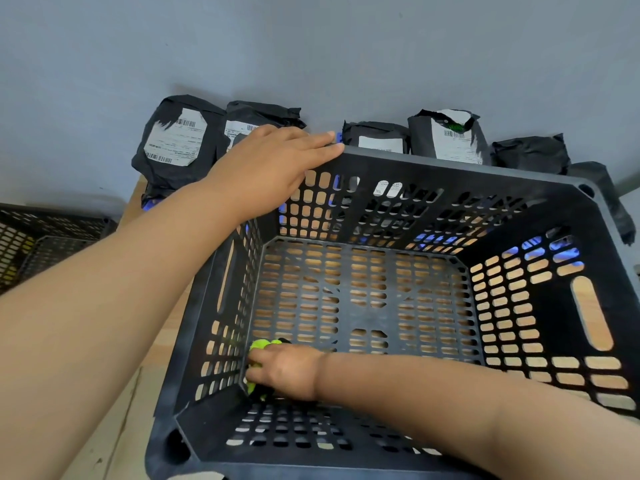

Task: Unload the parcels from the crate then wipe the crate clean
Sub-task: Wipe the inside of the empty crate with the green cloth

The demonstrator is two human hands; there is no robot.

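A black perforated plastic crate fills the middle of the view, with no parcels inside it. My left hand rests on its far left corner rim, fingers stretched along the edge. Inside the crate, my right hand holds a bright yellow-green cloth against the floor at the near left corner. Several black parcels with white labels stand in a row behind the crate against the wall.
The crate sits on a light wooden table. Another black crate stands lower at the far left. A grey wall rises behind the parcels.
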